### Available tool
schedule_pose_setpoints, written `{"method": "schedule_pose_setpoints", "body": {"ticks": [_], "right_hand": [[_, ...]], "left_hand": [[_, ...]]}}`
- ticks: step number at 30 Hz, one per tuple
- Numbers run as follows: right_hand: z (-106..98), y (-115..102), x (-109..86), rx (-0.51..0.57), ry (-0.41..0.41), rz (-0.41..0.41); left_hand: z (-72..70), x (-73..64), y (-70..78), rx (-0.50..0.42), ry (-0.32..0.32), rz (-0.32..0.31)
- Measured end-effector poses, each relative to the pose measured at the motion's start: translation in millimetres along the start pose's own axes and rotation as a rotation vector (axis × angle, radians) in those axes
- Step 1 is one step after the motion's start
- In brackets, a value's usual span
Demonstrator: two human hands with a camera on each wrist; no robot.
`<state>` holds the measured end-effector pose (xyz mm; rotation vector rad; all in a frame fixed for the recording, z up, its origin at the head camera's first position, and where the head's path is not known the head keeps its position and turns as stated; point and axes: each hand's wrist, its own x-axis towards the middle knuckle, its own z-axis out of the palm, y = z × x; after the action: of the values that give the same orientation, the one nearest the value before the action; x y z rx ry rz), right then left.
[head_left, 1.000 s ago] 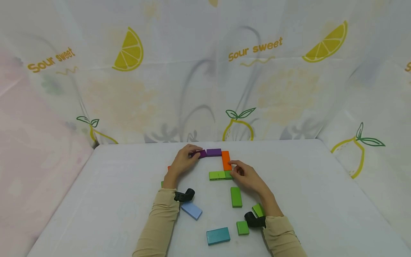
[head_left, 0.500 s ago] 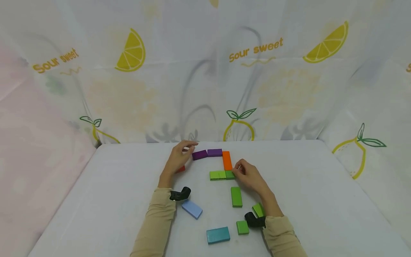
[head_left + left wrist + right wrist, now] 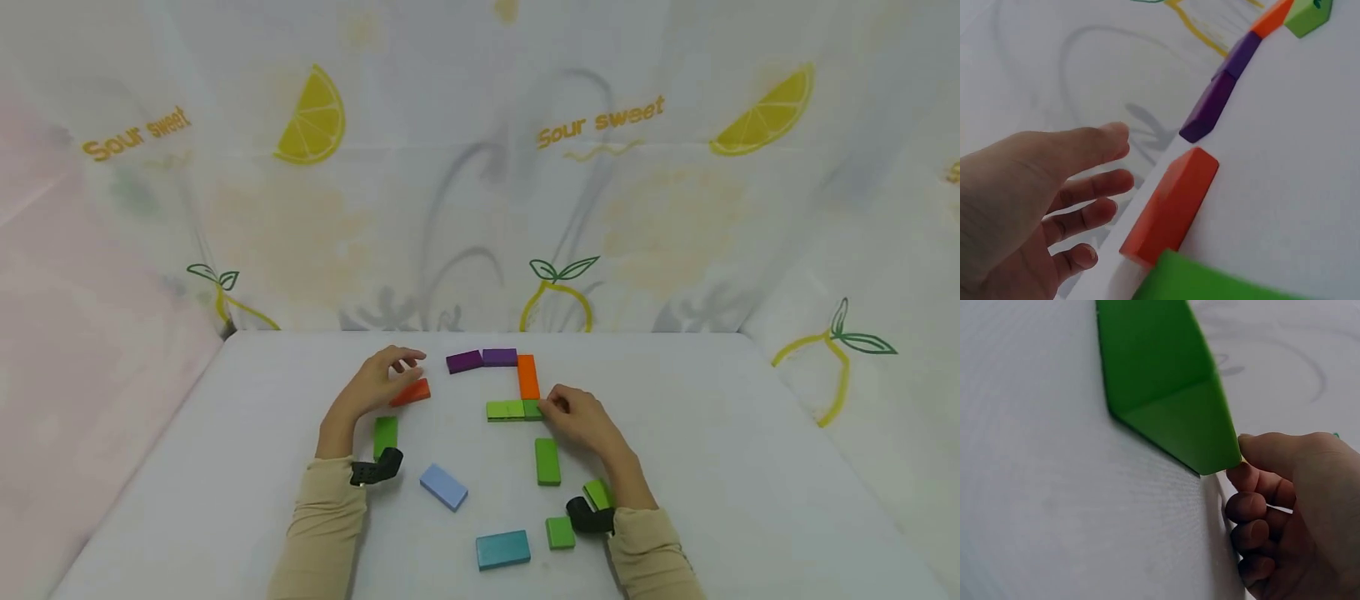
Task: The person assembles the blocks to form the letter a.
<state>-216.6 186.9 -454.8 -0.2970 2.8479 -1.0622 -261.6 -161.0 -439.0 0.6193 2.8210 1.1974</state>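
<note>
My left hand (image 3: 375, 379) hovers beside the red block (image 3: 411, 392), its fingers relaxed and holding nothing. In the left wrist view the same red block (image 3: 1172, 206) lies just right of the fingertips, apart from them. My right hand (image 3: 585, 421), fingers curled, pinches the right end of a small green block (image 3: 532, 409). That block adjoins a light green block (image 3: 506, 411) and sits below an upright-lying orange block (image 3: 528, 377). Dark purple (image 3: 464, 362) and violet (image 3: 499, 357) blocks continue the line. In the right wrist view a nearer green block (image 3: 1172, 394) hides part of the fingertips.
Nearer on the white table (image 3: 225, 500) lie a green block (image 3: 386, 437) by my left wrist, a light blue block (image 3: 444, 487), a teal block (image 3: 503, 550), a green block (image 3: 547, 461) and a small green block (image 3: 559, 532). Another green block (image 3: 597, 493) is beside my right wrist.
My left hand has let go of the dark purple block and moved left and nearer, to the red block. The right index finger has left the orange block; that hand stays at the small green block.
</note>
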Motion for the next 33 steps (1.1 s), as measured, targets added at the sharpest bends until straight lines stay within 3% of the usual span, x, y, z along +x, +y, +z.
{"method": "schedule_pose_setpoints", "body": {"ticks": [5, 9, 21, 33], "right_hand": [[-6.5, 2.3, -1.3, -0.027, 0.023, 0.0], [-8.3, 3.5, -2.2, -0.027, 0.007, 0.002], [-2.8, 2.1, -2.0, -0.007, -0.017, 0.025], [2.0, -0.8, 0.0, 0.011, -0.022, -0.014]], "left_hand": [[4.9, -7.7, -10.5, -0.001, -0.022, 0.001], [11.3, -10.2, -16.4, 0.005, 0.0, 0.016], [12.6, -12.2, -13.5, 0.088, 0.009, 0.04], [7.6, -20.2, -7.9, 0.128, 0.0, 0.029]]}}
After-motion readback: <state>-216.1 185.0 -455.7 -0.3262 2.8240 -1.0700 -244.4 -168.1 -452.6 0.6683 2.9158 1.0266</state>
